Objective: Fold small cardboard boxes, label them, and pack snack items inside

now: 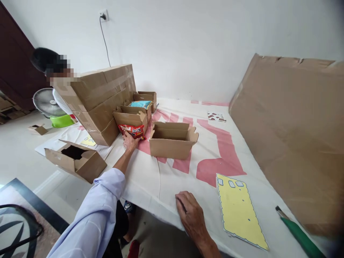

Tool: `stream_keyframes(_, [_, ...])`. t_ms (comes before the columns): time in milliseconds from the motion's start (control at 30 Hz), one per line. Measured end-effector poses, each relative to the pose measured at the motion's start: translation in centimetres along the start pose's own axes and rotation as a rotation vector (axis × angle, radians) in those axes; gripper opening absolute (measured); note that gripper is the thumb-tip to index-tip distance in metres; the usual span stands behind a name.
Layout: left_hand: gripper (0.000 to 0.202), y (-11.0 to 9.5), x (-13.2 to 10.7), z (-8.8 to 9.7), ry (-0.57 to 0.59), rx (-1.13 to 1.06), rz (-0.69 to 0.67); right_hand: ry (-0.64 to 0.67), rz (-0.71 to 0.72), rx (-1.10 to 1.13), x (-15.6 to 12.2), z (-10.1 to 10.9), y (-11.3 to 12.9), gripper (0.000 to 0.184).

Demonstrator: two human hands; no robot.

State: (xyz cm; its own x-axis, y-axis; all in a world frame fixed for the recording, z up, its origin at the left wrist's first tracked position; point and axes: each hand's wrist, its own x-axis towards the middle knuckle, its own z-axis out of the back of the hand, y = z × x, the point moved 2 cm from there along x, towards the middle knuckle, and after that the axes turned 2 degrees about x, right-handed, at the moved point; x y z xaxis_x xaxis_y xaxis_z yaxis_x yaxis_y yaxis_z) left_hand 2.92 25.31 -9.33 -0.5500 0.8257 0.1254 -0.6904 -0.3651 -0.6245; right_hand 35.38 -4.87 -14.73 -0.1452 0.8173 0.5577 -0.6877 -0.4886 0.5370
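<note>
My left hand point(130, 141) has its fingers wrapped round a red snack packet point(132, 131) with dark and white print. The packet leans against the front of an open cardboard box point(130, 117). Another open cardboard box point(172, 148) stands to the right of it, its inside in shadow. My right hand point(192, 215) rests near the table's front edge with its fingers loosely curled, and nothing shows in them. A yellow cut-out card point(240, 209) with drawn windows lies to the right of that hand.
A wall of taped cartons point(100, 93) stands at the left, with a person point(51, 66) behind it. A blue packet point(141, 104) sits in a box farther back. An open box point(88, 165) is at the table's left edge. A large cardboard panel point(292, 132) and a green-handled tool point(299, 233) lie right.
</note>
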Motion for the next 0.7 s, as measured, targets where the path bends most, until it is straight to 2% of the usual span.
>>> stream_keyframes(200, [0.105, -2.8, 3.3, -1.9, -0.034, 0.033, -0.003, 0.013, -0.025, 0.029, -0.2, 0.2, 0.1, 0.022])
stream_keyframes(467, [0.11, -6.3, 6.7, -3.9, -0.055, 0.058, -0.021, 0.012, -0.062, 0.055, -0.4, 0.1, 0.2, 0.023])
stream_keyframes(600, [0.111, -7.1, 7.3, -3.9, 0.003, -0.07, -0.038, 0.026, -0.082, 0.055, -0.3, 0.1, 0.5, 0.023])
stream_keyframes(700, [0.094, -7.2, 7.0, -2.7, 0.044, -0.164, -0.079, 0.03, -0.085, 0.047, -0.3, 0.1, 0.5, 0.025])
